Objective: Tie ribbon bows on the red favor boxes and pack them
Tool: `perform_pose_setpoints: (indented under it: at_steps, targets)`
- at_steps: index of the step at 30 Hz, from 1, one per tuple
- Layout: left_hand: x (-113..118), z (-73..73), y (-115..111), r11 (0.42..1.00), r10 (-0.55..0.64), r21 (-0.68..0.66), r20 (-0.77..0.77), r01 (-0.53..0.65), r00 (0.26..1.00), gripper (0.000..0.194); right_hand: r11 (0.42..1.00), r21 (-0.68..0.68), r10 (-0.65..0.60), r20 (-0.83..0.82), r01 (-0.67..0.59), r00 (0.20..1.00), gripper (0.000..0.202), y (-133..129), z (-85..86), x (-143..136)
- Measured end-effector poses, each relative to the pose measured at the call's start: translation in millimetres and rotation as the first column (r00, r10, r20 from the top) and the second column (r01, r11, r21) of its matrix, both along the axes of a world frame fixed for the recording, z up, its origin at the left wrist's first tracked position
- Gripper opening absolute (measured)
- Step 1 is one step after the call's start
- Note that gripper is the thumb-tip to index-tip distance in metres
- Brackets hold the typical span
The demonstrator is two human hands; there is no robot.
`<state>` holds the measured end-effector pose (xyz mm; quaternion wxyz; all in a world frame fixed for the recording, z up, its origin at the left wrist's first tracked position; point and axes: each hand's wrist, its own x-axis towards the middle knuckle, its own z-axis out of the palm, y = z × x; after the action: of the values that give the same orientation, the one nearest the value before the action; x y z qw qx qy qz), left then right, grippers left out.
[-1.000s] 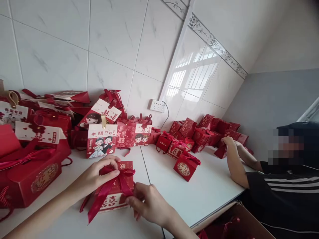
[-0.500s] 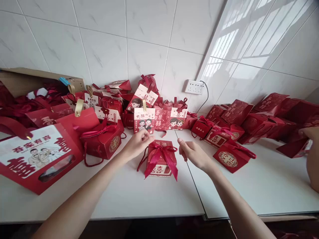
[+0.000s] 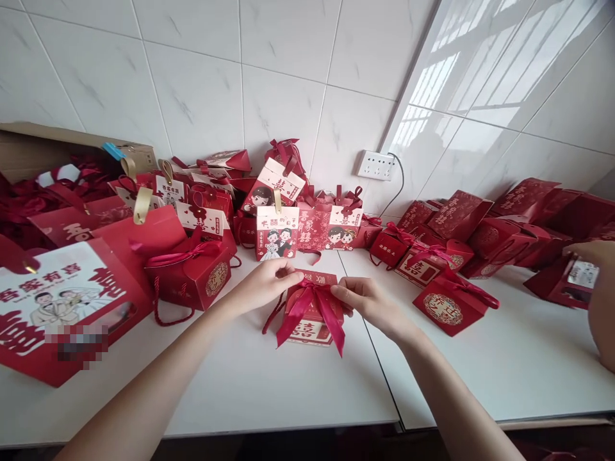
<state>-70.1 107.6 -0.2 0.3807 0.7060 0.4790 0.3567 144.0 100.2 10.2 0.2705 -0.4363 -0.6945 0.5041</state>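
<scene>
Head view: my left hand (image 3: 266, 285) and right hand (image 3: 368, 304) each pinch a side of the ribbon bow (image 3: 312, 291) on the small red box (image 3: 310, 331), which sits on the white table (image 3: 269, 390) before me. A cartoon-couple box (image 3: 277, 235) stands close behind, crowding my left fingers, while a big gift bag (image 3: 72, 294) fills the left and a tilted box (image 3: 444, 307) lies to the right.

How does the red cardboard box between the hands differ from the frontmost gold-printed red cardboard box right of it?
The centre box has a pale panel; the gold-printed box a round emblem. Left hand and right hand are at the centre box's ribbon; neither touches the gold-printed box. Both are red.
</scene>
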Motion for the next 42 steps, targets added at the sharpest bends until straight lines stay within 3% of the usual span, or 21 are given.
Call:
perform_pose_setpoints:
  at_steps: [10, 15, 21, 24, 28, 32, 42]
  targets:
    - [3.2, 4.4, -6.0, 0.994, 0.105, 0.001, 0.023, -0.105, 0.994, 0.026, 0.997, 0.057, -0.053, 0.052, 0.05, 0.997, 0.041, 9.1, -5.5, 2.4]
    - [3.1, 0.8, -2.5, 0.99, 0.137, -0.038, 0.08, -0.134, 0.987, 0.022, 1.0, 0.012, 0.001, -0.037, -0.001, 0.999, 0.043, 15.8, -9.3, 5.3]
    - [-0.5, 1.5, -1.4, 0.98, 0.019, -0.196, 0.188, 0.019, 0.982, 0.015, 0.989, -0.114, 0.068, -0.202, -0.093, 0.977, 0.04, 20.4, -18.5, 8.1]
    - [-0.1, 2.0, -2.3, 0.973, -0.038, -0.21, 0.243, 0.091, 0.969, 0.011, 0.975, -0.196, 0.037, -0.32, -0.104, 0.947, 0.039, 24.4, -29.0, 8.3]
    - [5.4, 1.0, -3.6, 0.985, -0.03, -0.159, 0.251, 0.072, 0.968, 0.011, 0.95, -0.295, -0.031, -0.426, -0.106, 0.904, 0.039, 28.9, -44.8, 9.9]
    - [14.0, -5.5, -3.2, 0.996, -0.004, -0.089, 0.262, 0.028, 0.965, 0.012, 0.947, -0.309, -0.078, -0.489, -0.089, 0.869, 0.037, 29.0, -52.0, 15.8]
    - [25.7, -30.7, -0.3, 0.995, 0.102, -0.057, 0.418, -0.087, 0.903, 0.015, 0.941, -0.336, -0.164, -0.536, -0.031, 0.828, 0.036, 30.2, -53.7, 19.5]
